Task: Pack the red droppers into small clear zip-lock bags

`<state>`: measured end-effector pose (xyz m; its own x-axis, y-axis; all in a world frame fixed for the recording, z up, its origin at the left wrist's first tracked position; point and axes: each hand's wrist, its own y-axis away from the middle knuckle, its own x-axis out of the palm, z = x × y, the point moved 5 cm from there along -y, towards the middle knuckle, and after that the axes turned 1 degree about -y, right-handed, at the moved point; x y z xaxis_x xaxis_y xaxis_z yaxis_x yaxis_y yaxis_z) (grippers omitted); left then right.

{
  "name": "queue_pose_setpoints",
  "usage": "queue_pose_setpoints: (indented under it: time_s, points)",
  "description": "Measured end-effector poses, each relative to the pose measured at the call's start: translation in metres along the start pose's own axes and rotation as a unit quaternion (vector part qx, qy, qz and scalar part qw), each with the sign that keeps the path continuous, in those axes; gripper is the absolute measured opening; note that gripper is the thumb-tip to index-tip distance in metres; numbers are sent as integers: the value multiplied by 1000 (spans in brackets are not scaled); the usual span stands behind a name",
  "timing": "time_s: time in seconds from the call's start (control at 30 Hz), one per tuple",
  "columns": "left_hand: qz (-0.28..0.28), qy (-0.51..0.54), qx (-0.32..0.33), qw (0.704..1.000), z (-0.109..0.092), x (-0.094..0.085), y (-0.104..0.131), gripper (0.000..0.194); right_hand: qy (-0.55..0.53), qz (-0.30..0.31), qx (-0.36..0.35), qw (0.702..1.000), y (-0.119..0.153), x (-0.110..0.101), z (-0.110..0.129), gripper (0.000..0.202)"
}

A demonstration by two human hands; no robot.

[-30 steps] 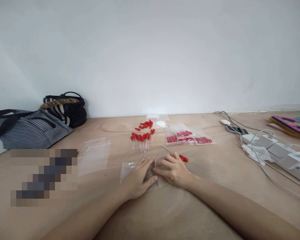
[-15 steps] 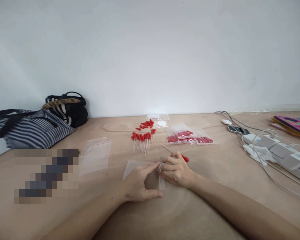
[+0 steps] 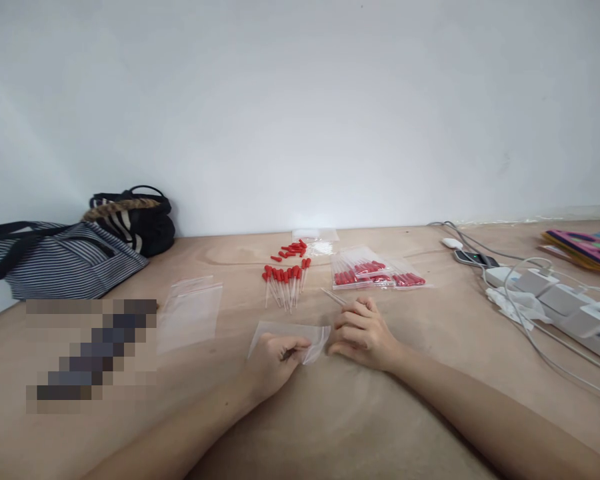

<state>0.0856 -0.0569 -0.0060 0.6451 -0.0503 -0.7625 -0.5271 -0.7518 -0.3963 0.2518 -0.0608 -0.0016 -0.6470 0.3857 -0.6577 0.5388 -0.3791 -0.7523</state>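
Note:
My left hand (image 3: 279, 360) pinches the open-end edge of a clear zip bag (image 3: 285, 328) between thumb and fingers. The bag lies flat on the table and looks empty. My right hand (image 3: 364, 335) is just right of the bag, apart from it, with loosely bent fingers and nothing visible in them. Behind it lies a dropper (image 3: 333, 297); only its thin clear tip shows, and the hand hides its red bulb. Several red-bulbed droppers (image 3: 285, 283) lie in a fanned group beyond the bag.
Filled bags of droppers (image 3: 363, 270) lie at the back right. Loose red bulbs (image 3: 293, 250) and clear tubes (image 3: 321, 247) are at the back. Flat zip bags (image 3: 193, 317) lie at left, near a striped bag (image 3: 75, 260). Chargers and cables (image 3: 563, 303) stand at right.
My right hand has let go of the zip bag and shifted right, over the dropper's bulb. My left thumb and fingers have closed on the bag's edge.

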Motion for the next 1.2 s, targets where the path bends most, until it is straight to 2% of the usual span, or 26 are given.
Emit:
queue_pose_setpoints:
  time_s: [0.13, 0.27, 0.33, 0.53, 0.7, 0.8, 0.93, 1.03, 1.13, 1.2]
  points:
    - [1, 23, -17, 1000, 8, 4, 1, 21, -28, -7, 6, 1000, 3, -5, -1, 7]
    - [2, 51, -58, 997, 19, 9, 2, 20, -42, 3, 7, 999, 1, -2, 3, 8]
    - [-1, 57, -59, 997, 22, 10, 3, 20, -43, 21, 7, 999, -1, 2, 5, 10]
    - [-13, 54, -51, 997, 20, 9, 1, 13, -39, 67, 22, 997, -3, 10, 7, 17]
    - [-29, 39, -21, 999, 10, 8, 2, 12, -39, 118, 17, 992, -5, 14, 20, 17]
    - [-24, 23, -4, 999, 8, 7, 3, 15, 6, 110, 64, 992, -4, 14, 19, 9]
    - [-22, -51, 41, 998, 14, -4, 6, 28, 8, 116, 75, 990, 0, 14, 10, 14]
    - [-43, -111, 90, 989, 24, -19, 14, 17, -1, 109, 68, 992, 2, 11, 4, 17]
    - [-50, -178, 123, 975, 34, -34, 27, 28, -18, 97, 71, 993, 2, 8, 2, 18]
    - [-65, -211, 134, 966, 39, -46, 37, 29, -29, 102, 71, 992, 2, 8, 3, 19]
